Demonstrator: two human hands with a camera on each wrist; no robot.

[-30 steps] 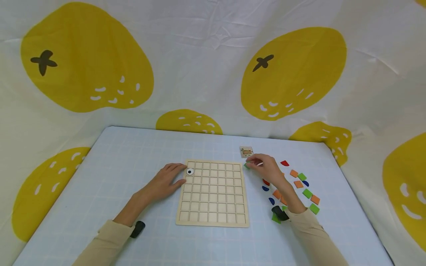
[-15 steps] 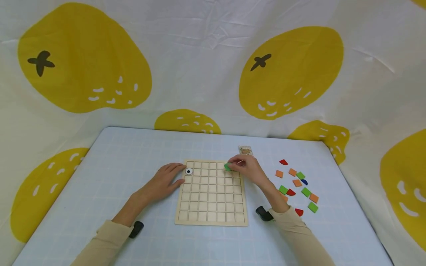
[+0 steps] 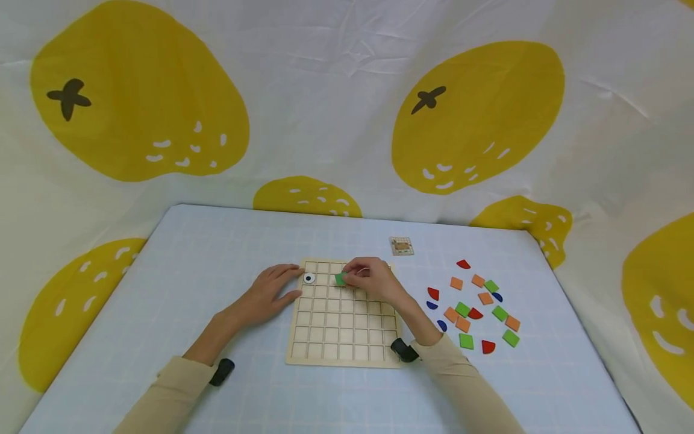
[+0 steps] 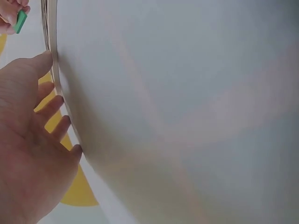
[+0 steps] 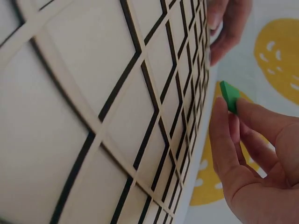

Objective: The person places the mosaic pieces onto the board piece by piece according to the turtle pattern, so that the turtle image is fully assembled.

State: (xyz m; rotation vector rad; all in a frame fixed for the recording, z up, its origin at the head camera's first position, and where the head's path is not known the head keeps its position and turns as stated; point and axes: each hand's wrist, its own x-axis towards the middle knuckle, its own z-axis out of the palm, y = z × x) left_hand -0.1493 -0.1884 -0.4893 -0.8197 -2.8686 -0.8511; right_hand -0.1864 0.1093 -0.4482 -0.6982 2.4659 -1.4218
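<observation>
A light wooden grid board [image 3: 347, 364] lies on the table. In its left column, second row from the top, sits a white tile with a black dot [image 3: 309, 278]. My left hand [image 3: 269, 296] rests at the board's left edge, fingers extended, thumb and fingertips right at the frame; the left wrist view shows the same hand [image 4: 39, 135] along that edge. Over the upper middle of the board, my right hand [image 3: 374, 279] pinches a green square tile [image 3: 340, 279] between thumb and fingers. The right wrist view shows that green tile [image 5: 229, 96] held above the grid.
Right of the board lie scattered pieces: orange squares [image 3: 457, 283], green squares [image 3: 465, 341], red quarter-circles [image 3: 488, 347] and blue half-circles [image 3: 441, 326]. A small picture card [image 3: 402, 246] lies behind the board's far right corner. A patterned cloth [image 3: 358, 120] hangs behind the table.
My right hand has carried the green tile leftward from beside the board's right edge to over its upper middle. The left hand has stayed at the board's left edge.
</observation>
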